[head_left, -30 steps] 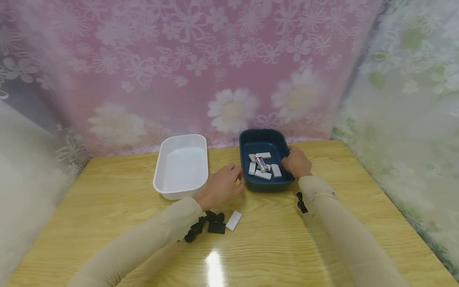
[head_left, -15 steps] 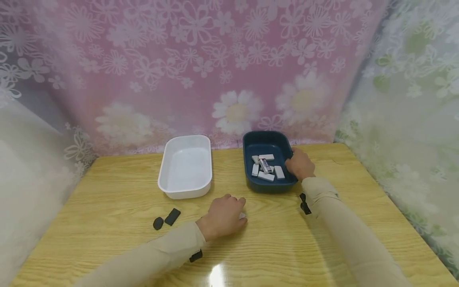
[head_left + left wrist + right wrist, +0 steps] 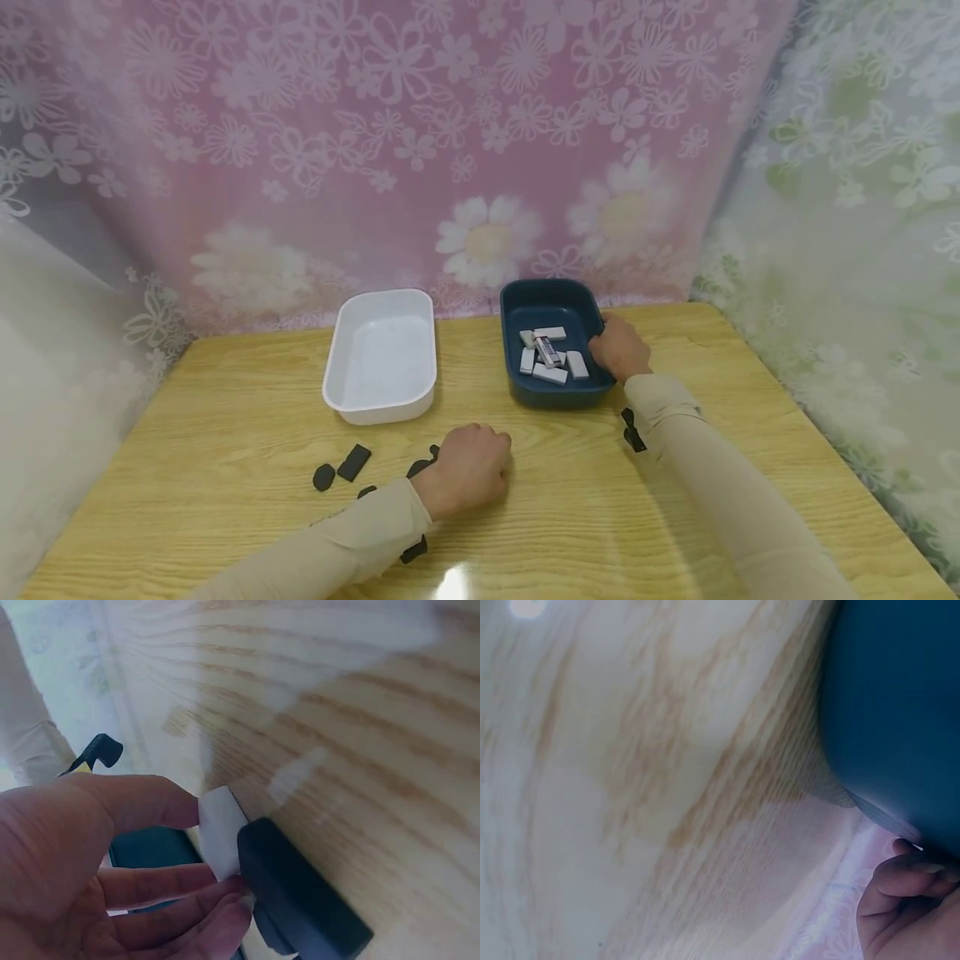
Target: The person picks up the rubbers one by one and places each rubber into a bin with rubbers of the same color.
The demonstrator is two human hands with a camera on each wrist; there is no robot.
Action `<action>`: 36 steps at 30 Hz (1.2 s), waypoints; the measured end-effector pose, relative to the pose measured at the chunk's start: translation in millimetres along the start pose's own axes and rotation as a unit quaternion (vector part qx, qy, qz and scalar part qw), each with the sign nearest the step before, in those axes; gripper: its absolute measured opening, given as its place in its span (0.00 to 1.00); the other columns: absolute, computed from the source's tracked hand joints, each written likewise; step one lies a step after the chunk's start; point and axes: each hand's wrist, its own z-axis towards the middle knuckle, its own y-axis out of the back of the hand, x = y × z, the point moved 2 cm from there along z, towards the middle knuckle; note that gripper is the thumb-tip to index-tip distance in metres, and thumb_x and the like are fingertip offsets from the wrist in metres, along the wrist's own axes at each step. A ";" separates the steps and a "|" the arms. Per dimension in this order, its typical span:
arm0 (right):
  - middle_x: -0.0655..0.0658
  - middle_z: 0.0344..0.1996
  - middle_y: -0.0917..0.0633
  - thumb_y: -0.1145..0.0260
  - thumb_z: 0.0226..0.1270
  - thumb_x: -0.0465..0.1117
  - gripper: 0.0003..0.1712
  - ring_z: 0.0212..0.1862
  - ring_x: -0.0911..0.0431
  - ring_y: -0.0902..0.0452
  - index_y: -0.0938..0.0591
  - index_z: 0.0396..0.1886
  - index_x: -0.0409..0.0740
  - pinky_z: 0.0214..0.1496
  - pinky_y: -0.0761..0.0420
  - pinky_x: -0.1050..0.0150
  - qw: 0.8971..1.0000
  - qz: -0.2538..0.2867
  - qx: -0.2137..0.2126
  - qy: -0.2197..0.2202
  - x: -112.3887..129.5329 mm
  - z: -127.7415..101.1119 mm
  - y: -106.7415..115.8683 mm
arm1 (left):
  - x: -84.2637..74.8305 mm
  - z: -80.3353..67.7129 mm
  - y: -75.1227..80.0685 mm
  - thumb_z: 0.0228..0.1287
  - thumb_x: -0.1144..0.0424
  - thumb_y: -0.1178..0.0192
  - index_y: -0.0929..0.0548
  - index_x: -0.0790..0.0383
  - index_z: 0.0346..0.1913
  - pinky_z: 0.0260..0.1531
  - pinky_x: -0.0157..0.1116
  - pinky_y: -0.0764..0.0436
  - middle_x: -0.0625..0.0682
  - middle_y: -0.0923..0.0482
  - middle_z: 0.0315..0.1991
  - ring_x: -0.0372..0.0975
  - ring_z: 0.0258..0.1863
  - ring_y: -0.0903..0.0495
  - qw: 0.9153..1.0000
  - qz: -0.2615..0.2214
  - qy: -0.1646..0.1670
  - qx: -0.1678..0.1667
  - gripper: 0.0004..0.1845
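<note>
White eraser (image 3: 222,841) seemingly upright in left hand (image 3: 467,467)

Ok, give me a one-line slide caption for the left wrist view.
Left hand pinching a white eraser beside a black eraser on the wooden table.

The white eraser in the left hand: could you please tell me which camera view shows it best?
The left wrist view: the white eraser shows plainly, pinched between thumb and fingers of the left hand beside a black piece. In the head view that hand hides it. The right wrist view misses it.
</note>
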 end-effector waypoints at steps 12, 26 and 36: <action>0.32 0.60 0.27 0.52 0.63 0.37 0.34 0.54 0.37 0.26 0.38 0.71 0.38 0.49 0.28 0.39 1.000 -0.003 0.010 -0.001 -0.7 1.5 -2.5 | 12.7 11.9 16.4 0.52 0.64 0.35 0.22 0.56 0.28 0.15 0.34 0.32 0.46 0.30 0.21 0.36 0.18 0.31 0.996 -0.078 0.032 0.007 0.05; 0.32 0.58 0.25 0.51 0.63 0.36 0.33 0.53 0.37 0.26 0.37 0.70 0.38 0.49 0.28 0.38 1.000 -0.002 0.000 0.001 -3.8 2.8 3.0 | 31.1 72.6 72.8 0.59 0.57 0.36 0.21 0.57 0.47 0.23 0.35 0.27 0.49 0.23 0.33 0.38 0.26 0.26 0.994 -0.076 0.010 -0.076 0.14; 0.32 0.59 0.25 0.51 0.63 0.36 0.33 0.54 0.37 0.26 0.37 0.71 0.40 0.50 0.28 0.38 1.000 -0.015 0.003 -0.007 -1.9 5.6 -4.0 | 41.6 123.5 65.1 0.66 0.58 0.41 0.23 0.56 0.56 0.29 0.35 0.22 0.51 0.23 0.43 0.39 0.33 0.23 0.995 -0.070 -0.019 -0.075 0.17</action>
